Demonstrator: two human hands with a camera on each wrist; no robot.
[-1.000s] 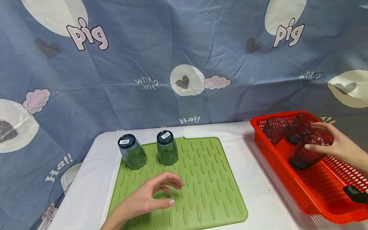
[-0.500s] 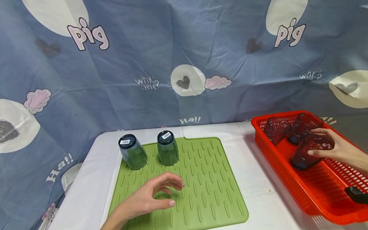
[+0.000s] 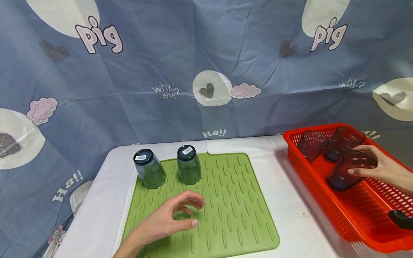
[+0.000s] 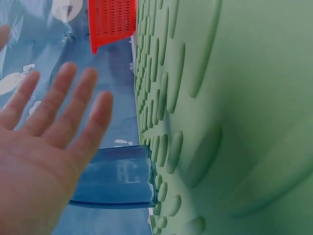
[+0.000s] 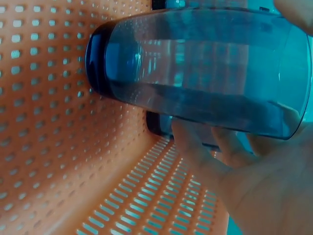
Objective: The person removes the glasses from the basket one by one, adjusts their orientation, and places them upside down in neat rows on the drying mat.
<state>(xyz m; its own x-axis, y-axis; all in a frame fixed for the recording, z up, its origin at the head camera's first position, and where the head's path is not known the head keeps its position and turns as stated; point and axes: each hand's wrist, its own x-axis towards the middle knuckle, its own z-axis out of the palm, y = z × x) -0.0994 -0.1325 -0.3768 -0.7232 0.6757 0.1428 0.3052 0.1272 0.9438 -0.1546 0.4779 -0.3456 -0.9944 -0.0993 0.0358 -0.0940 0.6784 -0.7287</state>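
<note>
In the red basket, my right hand [image 3: 377, 168] grips a dark blue glass [image 3: 346, 175], thumb on one side and fingers on the other. The glass [image 5: 195, 73] leans, its base toward the basket floor, and the right wrist view has my fingers curled along its side. My left hand [image 3: 167, 220] hovers over the green mat [image 3: 232, 215], holding nothing, fingers apart and loosely bent. Beyond it, two upturned blue glasses stand on the mat: a left glass [image 3: 150, 172] and a right glass [image 3: 189, 168], each with a white label on its base.
The red basket [image 3: 326, 204] stands right of the mat on a white cloth [image 3: 290, 215]. Two more glasses sit at its far end, a left one [image 3: 311, 145] and a right one [image 3: 343, 141]. A patterned blue curtain [image 3: 161, 53] hangs behind.
My right hand has moved slightly down and closed its fingers and thumb round the near glass in the basket. My left hand has barely moved; the head view has shifted a little.
</note>
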